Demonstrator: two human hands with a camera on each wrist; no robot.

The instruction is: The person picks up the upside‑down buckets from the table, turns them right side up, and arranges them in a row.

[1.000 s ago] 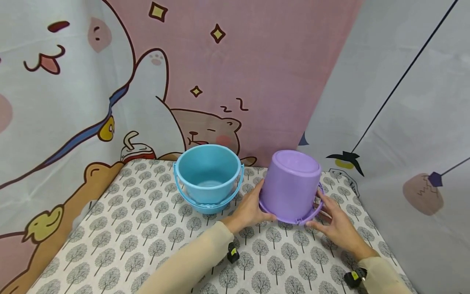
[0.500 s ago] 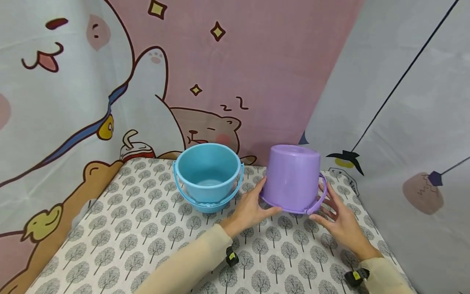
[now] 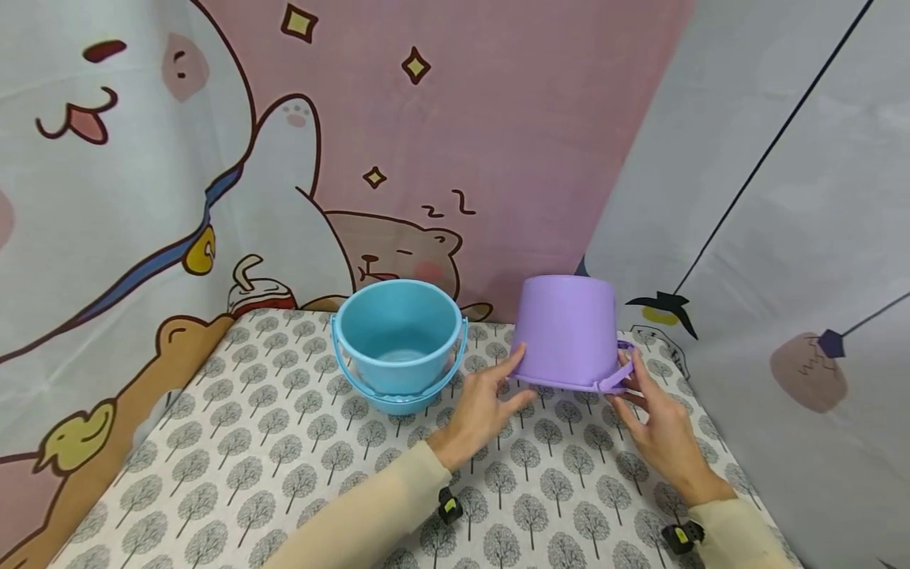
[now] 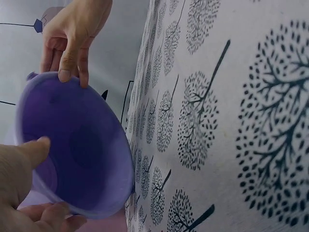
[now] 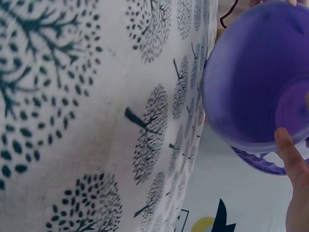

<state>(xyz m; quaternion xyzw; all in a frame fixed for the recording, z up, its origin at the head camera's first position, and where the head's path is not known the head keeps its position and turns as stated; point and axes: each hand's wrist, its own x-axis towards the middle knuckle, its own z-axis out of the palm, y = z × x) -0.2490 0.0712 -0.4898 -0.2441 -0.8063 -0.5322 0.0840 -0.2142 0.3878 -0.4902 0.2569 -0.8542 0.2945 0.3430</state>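
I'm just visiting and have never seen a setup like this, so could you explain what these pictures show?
Gladly. There is no machine arm here: a person works with two bare hands and wears cameras. The wide picture comes from the head, looking forward and down. The other two come from the wrists, so the scene looks turned sideways there.

On the tree-patterned cloth stands a blue bucket, upright, its handle lowered at the front. To its right, the left hand and right hand hold a purple bucket by the rim, tipped bottom-up. Both wrist pictures look into its open mouth. Behind everything hangs a cartoon backdrop.
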